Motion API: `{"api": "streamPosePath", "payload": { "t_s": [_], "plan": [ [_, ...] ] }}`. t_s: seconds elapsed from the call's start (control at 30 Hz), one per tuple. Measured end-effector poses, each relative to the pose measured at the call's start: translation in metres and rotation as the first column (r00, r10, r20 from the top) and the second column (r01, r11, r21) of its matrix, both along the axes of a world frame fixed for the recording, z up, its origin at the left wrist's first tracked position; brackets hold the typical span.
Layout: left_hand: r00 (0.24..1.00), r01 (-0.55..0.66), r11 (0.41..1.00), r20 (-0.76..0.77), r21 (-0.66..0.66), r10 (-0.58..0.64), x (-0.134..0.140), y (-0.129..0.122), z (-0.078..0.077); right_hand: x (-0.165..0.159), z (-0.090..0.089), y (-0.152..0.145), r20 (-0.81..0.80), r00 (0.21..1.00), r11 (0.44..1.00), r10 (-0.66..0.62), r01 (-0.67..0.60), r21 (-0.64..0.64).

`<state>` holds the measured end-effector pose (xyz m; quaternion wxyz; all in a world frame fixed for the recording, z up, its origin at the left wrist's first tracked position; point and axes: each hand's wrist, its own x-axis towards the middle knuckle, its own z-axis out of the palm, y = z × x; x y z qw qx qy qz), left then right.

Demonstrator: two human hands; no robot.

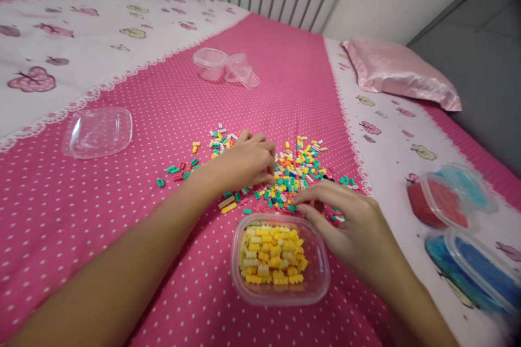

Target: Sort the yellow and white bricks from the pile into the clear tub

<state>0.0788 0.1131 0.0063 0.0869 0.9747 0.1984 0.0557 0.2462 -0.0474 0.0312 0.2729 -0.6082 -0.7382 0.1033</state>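
A loose heap of small toy building bricks, in green, yellow, white, red and other colours, lies on the pink bedspread. My left hand reaches over the heap's left side, fingers curled down; its fingertips are partly hidden. At the heap's near right edge, my right hand has thumb and index finger close together in a pinch among the bricks. Whatever either hand holds is too small or hidden to name. Just in front of the heap stands a clear plastic container, with yellow and pale yellow bricks inside.
A clear lid lies at the left. Farther back are clear empty tubs and lids. At the right sit a container of red bricks and a container of blue bricks. A pink pillow rests at the back right.
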Motion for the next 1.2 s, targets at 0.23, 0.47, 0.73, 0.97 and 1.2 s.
{"api": "streamPosePath", "payload": {
  "t_s": [0.23,0.47,0.73,0.97,1.2],
  "plan": [
    [0.999,0.034,0.999,-0.009,-0.020,-0.034,0.000,-0.004,0.003,0.000,0.001,0.001,0.001,1.000,1.000,0.006,-0.006,-0.002],
    [1.000,-0.024,0.999,0.006,-0.031,0.025,-0.002,0.002,0.003,0.000,0.003,0.000,-0.033,0.999,0.999,-0.035,0.035,-0.002],
    [0.939,0.258,0.905,0.307,-0.338,-0.154,-0.002,-0.014,0.024,0.000,-0.005,0.003,-0.227,0.960,0.986,-0.164,0.169,0.005],
    [0.932,0.334,0.799,0.302,-0.500,-0.201,-0.003,-0.015,0.025,-0.005,0.006,-0.004,-0.212,0.973,0.995,-0.097,0.096,-0.012],
    [0.934,0.349,0.723,0.282,-0.596,-0.219,-0.007,-0.011,0.027,0.005,0.017,-0.019,-0.054,0.991,0.977,0.119,-0.126,-0.171]
  ]
}}
